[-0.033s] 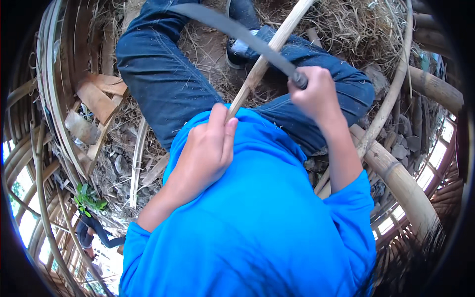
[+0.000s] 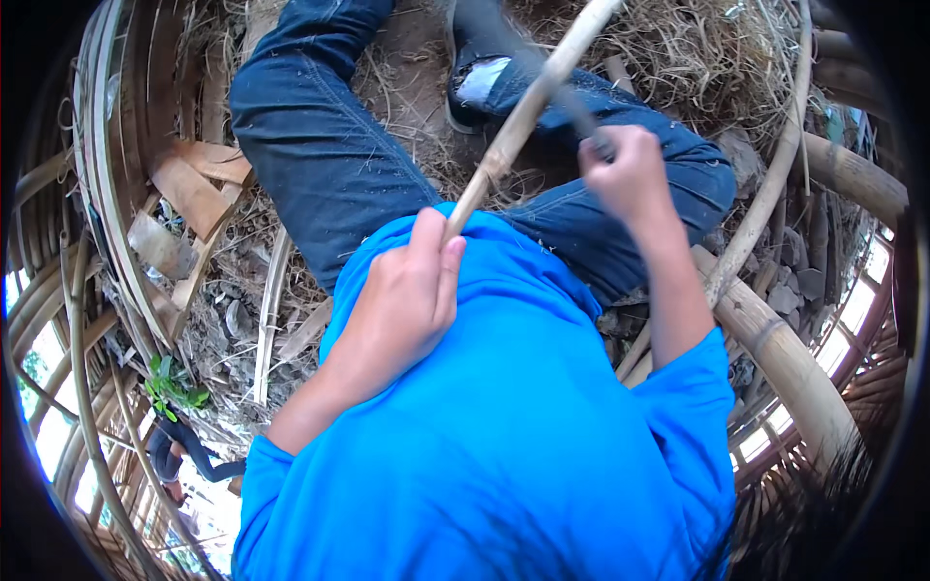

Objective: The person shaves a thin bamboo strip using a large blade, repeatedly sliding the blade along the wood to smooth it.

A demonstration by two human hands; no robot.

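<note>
My left hand [image 2: 399,290] is closed round the near end of a pale bamboo stick [image 2: 503,150], close against my blue shirt. The stick slants up and away to the right, over my crossed legs, and a knot shows partway along it. My right hand [image 2: 630,174] grips the dark handle of a large knife [image 2: 579,114]. Its blade, smeared by motion, points up and left and overlaps the stick beyond the knot. Whether blade and stick touch, I cannot tell.
Dry shavings [image 2: 717,63] heap up on the ground ahead. Thick bamboo poles [image 2: 790,358] lie at my right. Bent strips and flat wood pieces [image 2: 189,198] are at my left, near a small green plant [image 2: 172,385]. Another person [image 2: 184,450] is at the lower left.
The knife's blade has swung to a steeper angle and is more blurred. My right hand has shifted slightly right. The stick has turned a little, while my left hand stays nearly in place.
</note>
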